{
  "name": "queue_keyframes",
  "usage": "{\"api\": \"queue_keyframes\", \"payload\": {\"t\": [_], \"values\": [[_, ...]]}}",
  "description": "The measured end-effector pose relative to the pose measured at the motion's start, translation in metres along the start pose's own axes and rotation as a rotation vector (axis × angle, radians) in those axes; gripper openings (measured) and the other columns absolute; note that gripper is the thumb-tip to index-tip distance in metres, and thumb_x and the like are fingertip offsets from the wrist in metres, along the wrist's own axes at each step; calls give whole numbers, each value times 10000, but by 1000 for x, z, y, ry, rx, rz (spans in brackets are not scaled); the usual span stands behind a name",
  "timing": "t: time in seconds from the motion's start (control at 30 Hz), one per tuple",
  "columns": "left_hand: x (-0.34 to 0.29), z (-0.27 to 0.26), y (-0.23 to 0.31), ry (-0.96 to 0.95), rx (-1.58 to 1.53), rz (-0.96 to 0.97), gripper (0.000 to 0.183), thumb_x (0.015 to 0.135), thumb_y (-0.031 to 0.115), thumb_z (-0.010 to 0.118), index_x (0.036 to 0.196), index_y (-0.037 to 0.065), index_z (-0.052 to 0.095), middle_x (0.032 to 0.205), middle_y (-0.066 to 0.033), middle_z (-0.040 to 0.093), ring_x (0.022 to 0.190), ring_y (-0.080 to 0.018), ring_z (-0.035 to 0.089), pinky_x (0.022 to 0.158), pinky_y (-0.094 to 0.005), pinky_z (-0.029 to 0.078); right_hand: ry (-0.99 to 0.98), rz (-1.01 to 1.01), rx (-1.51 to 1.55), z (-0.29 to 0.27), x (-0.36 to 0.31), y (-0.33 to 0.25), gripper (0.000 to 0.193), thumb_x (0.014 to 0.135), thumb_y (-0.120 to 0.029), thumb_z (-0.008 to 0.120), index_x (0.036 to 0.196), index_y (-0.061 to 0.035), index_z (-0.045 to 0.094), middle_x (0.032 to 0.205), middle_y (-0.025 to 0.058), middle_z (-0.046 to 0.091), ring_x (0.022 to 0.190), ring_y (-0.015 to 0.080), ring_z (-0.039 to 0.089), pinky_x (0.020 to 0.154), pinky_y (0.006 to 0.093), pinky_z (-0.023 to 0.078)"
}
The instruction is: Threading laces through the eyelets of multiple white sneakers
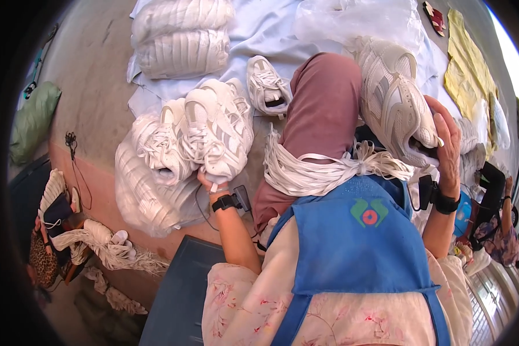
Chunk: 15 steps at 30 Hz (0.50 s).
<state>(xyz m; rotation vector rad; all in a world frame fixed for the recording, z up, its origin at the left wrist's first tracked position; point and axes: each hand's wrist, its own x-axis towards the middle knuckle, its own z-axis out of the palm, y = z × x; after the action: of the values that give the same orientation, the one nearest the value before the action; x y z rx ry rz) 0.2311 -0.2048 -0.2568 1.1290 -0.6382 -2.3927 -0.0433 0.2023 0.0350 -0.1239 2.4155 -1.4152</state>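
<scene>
My left hand [205, 180] is closed at the heel end of a white lace-up sneaker [214, 130], most of its fingers hidden behind the shoe. Other white sneakers [162, 141] crowd beside it, over clear plastic wrapping. On the right, my right hand [447, 138] grips the heel of a pale sneaker [391, 92] with grey panels, tilted against my knee. A thick bundle of white shoelaces [314, 173] lies across my lap, tied near its right end. One more white sneaker [267, 85] rests on the cloth just left of my knee.
Wrapped packs of white shoes [181, 43] lie on a pale blue sheet [259, 34] ahead. A yellow cloth [470, 75] is at far right, near another person [504, 230]. More laces [106, 245] hang at lower left. A green sack [36, 121] stands beyond.
</scene>
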Motion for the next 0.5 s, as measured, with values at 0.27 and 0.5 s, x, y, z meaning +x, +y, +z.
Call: {"api": "queue_keyframes", "payload": {"t": [0.27,0.5], "values": [[7,10,-17,171,1,36,514,814,370,494,1216,60,573,1239,-104,566,1150,-293,523,988,-451,413,19,19,106,-2,-3,10,367,973,-255,462,1208,-10,601,1114,56,624,1040,116,549,942,257,401],[-3,9,-24,193,-64,3,557,840,386,478,1314,95,512,1344,-93,509,1247,-307,457,1036,-478,377,23,-13,49,-1,-4,8,364,970,-233,452,1212,1,590,1117,56,617,1035,113,546,937,250,399]]}}
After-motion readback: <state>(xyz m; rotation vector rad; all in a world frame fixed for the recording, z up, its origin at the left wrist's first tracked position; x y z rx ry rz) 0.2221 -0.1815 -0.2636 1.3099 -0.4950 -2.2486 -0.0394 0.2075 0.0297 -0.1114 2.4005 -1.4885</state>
